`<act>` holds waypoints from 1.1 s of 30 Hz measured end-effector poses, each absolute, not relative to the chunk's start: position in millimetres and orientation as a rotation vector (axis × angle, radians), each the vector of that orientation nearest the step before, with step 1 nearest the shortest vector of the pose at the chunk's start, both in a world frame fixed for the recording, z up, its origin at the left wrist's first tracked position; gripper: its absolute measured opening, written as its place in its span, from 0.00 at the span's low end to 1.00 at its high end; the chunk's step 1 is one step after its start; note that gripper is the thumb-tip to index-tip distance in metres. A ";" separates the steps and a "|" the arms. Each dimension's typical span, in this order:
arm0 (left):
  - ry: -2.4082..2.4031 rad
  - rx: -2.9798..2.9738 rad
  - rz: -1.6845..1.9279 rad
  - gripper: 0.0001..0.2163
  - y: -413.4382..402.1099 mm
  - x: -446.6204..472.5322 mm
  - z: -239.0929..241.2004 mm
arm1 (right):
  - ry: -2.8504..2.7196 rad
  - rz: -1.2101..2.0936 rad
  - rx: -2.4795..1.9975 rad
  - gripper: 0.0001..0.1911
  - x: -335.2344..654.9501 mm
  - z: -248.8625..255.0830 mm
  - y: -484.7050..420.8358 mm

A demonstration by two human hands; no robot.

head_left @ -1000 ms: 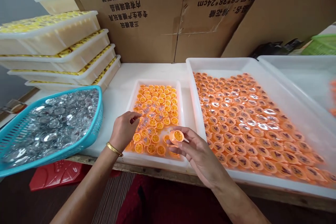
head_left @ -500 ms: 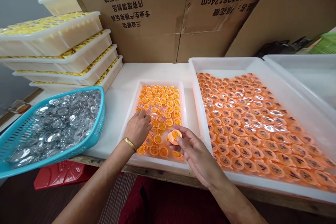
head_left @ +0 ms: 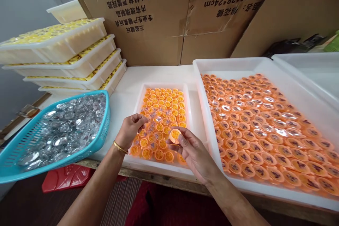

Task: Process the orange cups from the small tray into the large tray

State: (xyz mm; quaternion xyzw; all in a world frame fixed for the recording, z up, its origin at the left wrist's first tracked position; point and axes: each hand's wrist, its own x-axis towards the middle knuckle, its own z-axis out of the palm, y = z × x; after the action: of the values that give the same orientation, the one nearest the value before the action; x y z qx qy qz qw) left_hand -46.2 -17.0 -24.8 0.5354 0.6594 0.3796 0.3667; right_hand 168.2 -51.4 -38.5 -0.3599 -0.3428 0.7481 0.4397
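Observation:
Between the thumb and fingers of my right hand (head_left: pixel 193 152) sits a small orange cup (head_left: pixel 175 135) filled with yellow-orange bits, its open top tilted toward me. My left hand (head_left: pixel 132 128), with a gold bangle at the wrist, hovers over the left side of a small white tray (head_left: pixel 188 107). Its thumb and fingertips are pinched together; anything in them is too small to make out. Rows of similar filled orange cups (head_left: pixel 159 154) stand in that tray, with clear plastic pieces (head_left: pixel 151 126) scattered on top of them.
To the left, a blue basket (head_left: pixel 106 127) holds many clear plastic domes (head_left: pixel 66 127). Behind it rise stacked white trays (head_left: pixel 87 40) with yellow contents. A large white tray (head_left: pixel 209 141) of orange cups with dark-patterned tops stands at right. Cardboard boxes (head_left: pixel 159 47) line the back.
My left hand has moved left and lifted from the cups in the small tray, fingers still pinched. The right hand keeps hold of the orange cup. The view has shifted slightly.

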 end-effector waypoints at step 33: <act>0.933 0.348 1.070 0.06 -53.8 7.4 -30.8 | -0.684 1.829 -0.658 0.09 164.8 -45.5 -52.2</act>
State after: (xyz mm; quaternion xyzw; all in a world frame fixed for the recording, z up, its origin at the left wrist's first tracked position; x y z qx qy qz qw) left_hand 7.4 -53.8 -30.8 0.1590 0.4259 0.4885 0.7448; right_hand 164.8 -52.2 -45.5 -0.2740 -0.2848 0.7609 0.5146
